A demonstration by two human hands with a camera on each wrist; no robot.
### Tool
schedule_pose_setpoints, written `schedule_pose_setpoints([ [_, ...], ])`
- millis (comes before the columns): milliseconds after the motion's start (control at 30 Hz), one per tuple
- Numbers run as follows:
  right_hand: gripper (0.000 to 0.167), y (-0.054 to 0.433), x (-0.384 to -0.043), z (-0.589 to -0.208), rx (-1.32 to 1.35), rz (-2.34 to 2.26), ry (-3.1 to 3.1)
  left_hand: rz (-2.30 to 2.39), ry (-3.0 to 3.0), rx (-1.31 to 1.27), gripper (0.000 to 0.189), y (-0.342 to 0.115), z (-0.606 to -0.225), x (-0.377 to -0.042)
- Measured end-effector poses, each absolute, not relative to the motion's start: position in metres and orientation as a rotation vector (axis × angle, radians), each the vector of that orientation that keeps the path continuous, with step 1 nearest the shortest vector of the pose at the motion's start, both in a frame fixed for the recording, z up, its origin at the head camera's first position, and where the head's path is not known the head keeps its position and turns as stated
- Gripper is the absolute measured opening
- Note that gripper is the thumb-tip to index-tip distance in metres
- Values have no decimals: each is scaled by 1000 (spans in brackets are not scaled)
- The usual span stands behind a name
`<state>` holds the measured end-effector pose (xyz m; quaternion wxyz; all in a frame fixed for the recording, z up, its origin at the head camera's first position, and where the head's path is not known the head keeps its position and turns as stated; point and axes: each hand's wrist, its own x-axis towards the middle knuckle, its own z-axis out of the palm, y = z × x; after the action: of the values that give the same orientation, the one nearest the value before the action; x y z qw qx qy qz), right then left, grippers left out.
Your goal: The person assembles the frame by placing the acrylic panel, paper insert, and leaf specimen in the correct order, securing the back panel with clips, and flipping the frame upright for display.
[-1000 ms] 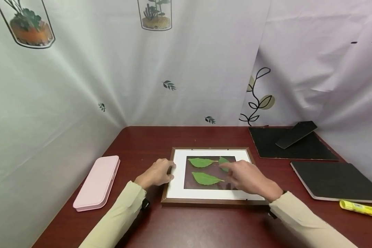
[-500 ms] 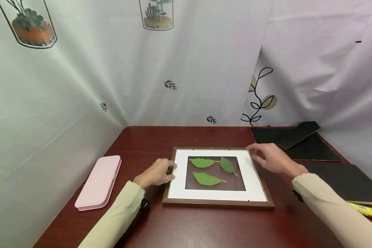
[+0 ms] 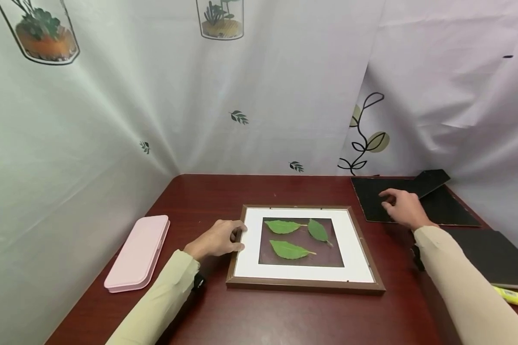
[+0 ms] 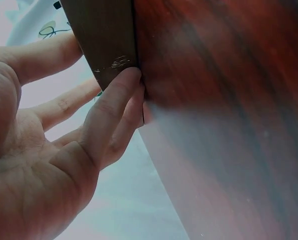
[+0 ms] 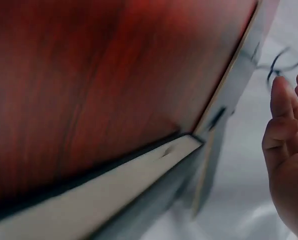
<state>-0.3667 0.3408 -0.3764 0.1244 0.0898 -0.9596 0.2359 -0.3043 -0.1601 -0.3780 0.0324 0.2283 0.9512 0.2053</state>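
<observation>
A brown picture frame (image 3: 306, 286) with a white mat (image 3: 358, 273) lies on the table, and three green leaves (image 3: 290, 249) sit within the mat's dark window. At its left edge, my left hand (image 3: 216, 238) holds the frame between thumb and fingers. The left wrist view shows the fingertips (image 4: 131, 75) against the frame's outer side. Right of the frame, my right hand (image 3: 402, 208) is over the black backing board (image 3: 369, 191), which has a fold-out stand (image 3: 433, 181). Nothing is between its loosely bent fingers, and it overlaps part of the board in the head view.
A pink case (image 3: 138, 254) lies on the left of the dark red table (image 3: 267, 316). A black-covered book (image 3: 496, 254) and a yellow tube (image 3: 515, 297) lie at the right. White printed cloth (image 3: 285, 96) hangs behind and along the sides.
My right hand has left the upper right leaf, passed the frame's top right corner and moved right over the backing board. My left hand has stayed at the frame's left edge.
</observation>
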Motion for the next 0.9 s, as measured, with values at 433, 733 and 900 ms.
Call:
schedule_pose_setpoints([
  [433, 60, 378, -364, -391, -203, 1159, -2688, 658, 2924, 677, 39, -158, -380, -305],
  [733, 78, 393, -371, -384, -348, 1738, -2513, 661, 2926, 665, 40, -159, -380, -306],
  [900, 81, 394, -376, -383, -307, 1976, -2425, 665, 2927, 660, 40, -160, -379, -306],
])
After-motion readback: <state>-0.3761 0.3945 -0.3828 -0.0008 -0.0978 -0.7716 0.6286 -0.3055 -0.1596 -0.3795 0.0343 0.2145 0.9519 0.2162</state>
